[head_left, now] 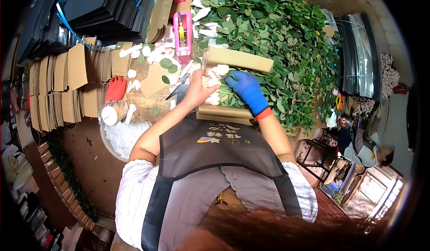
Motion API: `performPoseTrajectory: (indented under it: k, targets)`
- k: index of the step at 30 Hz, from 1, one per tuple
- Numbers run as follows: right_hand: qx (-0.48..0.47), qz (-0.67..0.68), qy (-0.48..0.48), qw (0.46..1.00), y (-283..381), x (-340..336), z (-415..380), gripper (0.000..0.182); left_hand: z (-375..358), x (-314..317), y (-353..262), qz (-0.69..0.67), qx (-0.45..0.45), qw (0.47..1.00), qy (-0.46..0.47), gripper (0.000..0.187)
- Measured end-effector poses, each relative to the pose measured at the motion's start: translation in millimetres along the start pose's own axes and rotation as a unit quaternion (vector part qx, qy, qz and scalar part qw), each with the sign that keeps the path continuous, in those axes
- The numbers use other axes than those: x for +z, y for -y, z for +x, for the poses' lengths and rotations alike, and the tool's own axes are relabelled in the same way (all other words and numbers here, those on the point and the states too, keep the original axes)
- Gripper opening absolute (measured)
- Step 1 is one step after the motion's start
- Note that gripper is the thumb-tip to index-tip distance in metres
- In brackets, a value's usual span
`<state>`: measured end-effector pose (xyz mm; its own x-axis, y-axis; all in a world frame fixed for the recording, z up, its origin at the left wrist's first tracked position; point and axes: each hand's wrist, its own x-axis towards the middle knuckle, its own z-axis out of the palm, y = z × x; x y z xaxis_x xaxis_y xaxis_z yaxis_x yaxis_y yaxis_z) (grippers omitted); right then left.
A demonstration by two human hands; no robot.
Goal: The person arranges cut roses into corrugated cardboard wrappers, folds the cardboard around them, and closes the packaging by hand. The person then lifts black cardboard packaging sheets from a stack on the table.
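Pale pink roses (213,99) lie in a row between two flaps of corrugated cardboard (239,58) at the table's near edge. My bare left hand (198,89) rests against the blossoms from the left, its thumb stretched over them and its fingers partly apart. From the right, my right hand (244,86), in a blue glove with a red cuff, curls around a green stem just behind a rose head (220,70). The cardboard's lower flap (224,113) lies along my apron. Leaves surround the gloved fingers and hide part of them.
A large pile of leafy stems (268,27) covers the right of the table. A pink tape dispenser (182,38) stands behind my left hand. Left are cardboard stacks (58,72), a red glove (116,88), a jar (112,113) and a tub (123,139). Another person (365,154) is at far right.
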<state>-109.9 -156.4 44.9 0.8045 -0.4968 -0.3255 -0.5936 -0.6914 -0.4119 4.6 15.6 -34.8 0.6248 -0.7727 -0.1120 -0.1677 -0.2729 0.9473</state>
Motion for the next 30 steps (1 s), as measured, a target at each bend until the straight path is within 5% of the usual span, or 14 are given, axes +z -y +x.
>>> performPoseTrajectory:
  k: [4, 11, 15, 18, 23, 30]
  targets:
    - [-0.014, -0.042, 0.0, 0.999, -2.6, -1.6, -1.3, 0.031, 3.9, 0.6, -6.4, -0.034, 0.067, 0.996, -0.052, 0.064]
    - [-0.08, -0.126, -0.011, 0.989, -2.1, 5.8, -7.7, 0.023, 25.7, 5.4, 5.4, 0.012, 0.006, 0.999, -0.033, 0.048]
    - [-0.026, 0.088, -0.054, 0.994, 19.9, -32.9, -39.1, 0.026, 23.9, 9.9, 6.6, 0.038, 0.06, 0.995, -0.071, 0.039]
    - [-0.155, 0.224, -0.169, 0.947, 7.5, -13.6, -29.3, 0.029, 21.3, 10.5, 5.4, 0.033, 0.066, 0.993, -0.088, 0.038]
    - [-0.198, -0.014, -0.168, 0.966, 11.0, -7.1, -18.4, 0.044, 18.9, 5.4, 1.0, 0.058, 0.066, 0.994, -0.062, 0.044]
    - [-0.142, -0.196, -0.122, 0.963, 23.8, -3.6, -12.1, 0.038, 15.0, 4.4, -3.1, 0.068, 0.058, 0.995, -0.055, 0.042]
